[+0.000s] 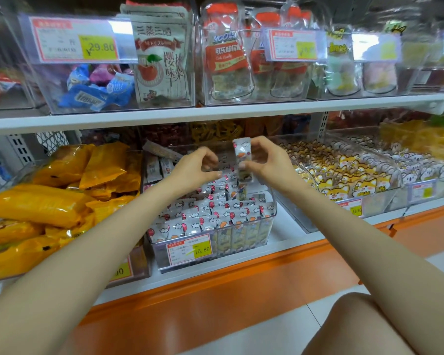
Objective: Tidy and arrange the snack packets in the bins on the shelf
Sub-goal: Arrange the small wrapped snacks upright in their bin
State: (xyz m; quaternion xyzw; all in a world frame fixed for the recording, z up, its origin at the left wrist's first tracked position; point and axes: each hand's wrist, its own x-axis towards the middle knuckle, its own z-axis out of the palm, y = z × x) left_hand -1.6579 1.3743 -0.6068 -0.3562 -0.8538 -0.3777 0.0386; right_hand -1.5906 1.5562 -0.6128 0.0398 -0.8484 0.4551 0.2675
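Our knee (356, 321) sits above pale floor tiles (267, 336) before the orange-based shelf (215, 285). Our right hand (269, 162) pinches a snack packet (244, 160) upright over the clear bin (274, 201); our left hand (195, 167) curls beside, grip unclear.

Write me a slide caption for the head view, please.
Right hand pinches a packet upright above the clear bin, left hand beside.

Single head view, close, forward and down (slightly) at shelf (215, 116) bins.
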